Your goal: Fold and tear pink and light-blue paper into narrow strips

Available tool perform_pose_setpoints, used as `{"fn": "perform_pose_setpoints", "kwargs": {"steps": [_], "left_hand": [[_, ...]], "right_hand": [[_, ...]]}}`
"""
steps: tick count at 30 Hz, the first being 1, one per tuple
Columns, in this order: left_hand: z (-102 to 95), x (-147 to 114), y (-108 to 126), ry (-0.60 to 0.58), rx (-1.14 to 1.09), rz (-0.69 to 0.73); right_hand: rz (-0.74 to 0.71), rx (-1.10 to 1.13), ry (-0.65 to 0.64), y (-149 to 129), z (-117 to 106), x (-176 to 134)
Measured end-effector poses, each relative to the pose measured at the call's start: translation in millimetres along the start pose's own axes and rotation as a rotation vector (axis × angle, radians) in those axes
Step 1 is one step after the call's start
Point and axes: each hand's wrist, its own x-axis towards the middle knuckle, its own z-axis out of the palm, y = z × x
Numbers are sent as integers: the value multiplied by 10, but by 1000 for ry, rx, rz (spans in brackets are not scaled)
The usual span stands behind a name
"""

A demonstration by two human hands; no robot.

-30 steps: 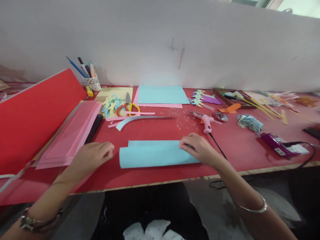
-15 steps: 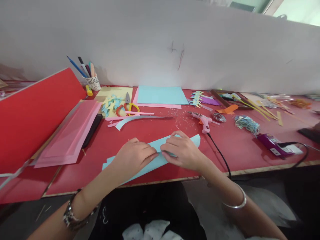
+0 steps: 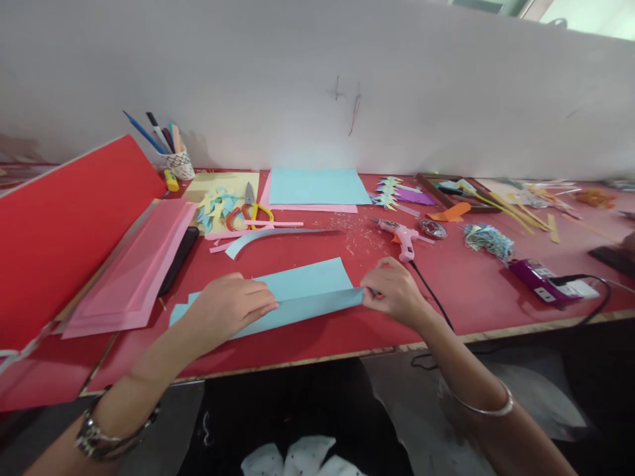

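A light blue sheet of paper [image 3: 310,279] lies near the table's front edge, with its near side folded over in a long flap. My left hand [image 3: 233,303] is closed at the left part of the flap, fingers pressed together on the paper. At the flap's right end, my right hand [image 3: 394,291] pinches the corner between thumb and fingers. Its fingertips are partly hidden. Beyond the sheet lie a curved pale blue paper strip [image 3: 248,239] and several pink paper strips [image 3: 272,223].
A pink glue gun [image 3: 404,239] lies right of centre, its cord running to the front edge. Scissors [image 3: 249,195] rest among paper scraps [image 3: 218,206]. Pink sheets [image 3: 129,271] and a red board [image 3: 74,231] stand left. A purple device [image 3: 540,281] and another person's hand [image 3: 629,243] are at right.
My hands have moved apart along the fold: the left one leftward, the right one out to the paper's right end. More of the sheet's far side now shows.
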Motion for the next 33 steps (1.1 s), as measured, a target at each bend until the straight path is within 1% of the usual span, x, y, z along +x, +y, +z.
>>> {"fn": "perform_pose_setpoints", "kwargs": {"steps": [3, 6, 8, 10, 11, 12, 15, 16, 18, 22, 25, 29, 33], "left_hand": [[2, -33, -20, -13, 109, 60], [22, -55, -10, 9, 221, 76], [50, -63, 17, 38, 289, 63], [78, -57, 61, 46, 336, 84], [88, -49, 86, 39, 347, 108], [94, -38, 112, 31, 352, 134], [94, 1, 174, 26, 354, 190], [95, 15, 190, 34, 353, 196], [111, 50, 222, 51, 337, 194], [223, 133, 297, 43, 268, 207], [331, 137, 334, -3, 234, 194], [410, 15, 315, -60, 193, 151], [400, -150, 234, -54, 186, 159]], "right_hand": [[72, -88, -17, 129, -62, -149], [128, -162, 17, 203, -134, -231], [164, -146, 77, 170, -180, -226], [184, -87, 113, 52, -201, -175], [181, -60, 102, -31, -196, -138], [147, -53, 55, -121, -179, -100], [-10, -67, -121, -362, -64, -8], [-45, -85, -151, -416, -14, 12], [-89, -124, -158, -481, 82, 40], [-155, -150, -123, -505, 193, 86], [-194, -142, -185, -485, 214, 82], [-175, -106, -287, -433, 220, -9], [-149, -52, -354, -387, 210, -85]]}}
